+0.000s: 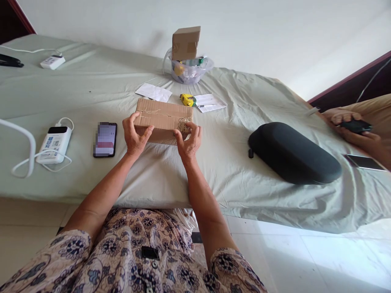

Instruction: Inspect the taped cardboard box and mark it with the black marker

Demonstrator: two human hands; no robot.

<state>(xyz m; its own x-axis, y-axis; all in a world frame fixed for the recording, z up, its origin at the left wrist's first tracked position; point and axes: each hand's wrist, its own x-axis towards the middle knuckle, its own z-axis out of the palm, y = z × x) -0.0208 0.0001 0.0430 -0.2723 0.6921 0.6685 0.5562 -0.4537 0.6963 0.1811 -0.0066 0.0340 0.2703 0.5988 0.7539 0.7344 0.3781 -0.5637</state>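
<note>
A closed brown cardboard box point(163, 115) lies on the cloth in front of me. My left hand point(136, 136) clasps its left end, with the thumb on the near side and the fingers over the top edge. My right hand point(190, 140) grips the right end in the same manner. Near my right fingers, a tangle of thin twine point(183, 123) lies on the box, and a strand runs across the top. Just behind the box are a yellow tape measure point(187, 99) and a paper with a pen point(207, 106) on it.
A clear basket point(191, 75) with a smaller carton point(185, 44) stands by the wall. To the left are a phone point(105, 139) and a white power bank point(55, 144) with its cable. A black case point(295, 152) sits at right, near another person's hands point(357, 130).
</note>
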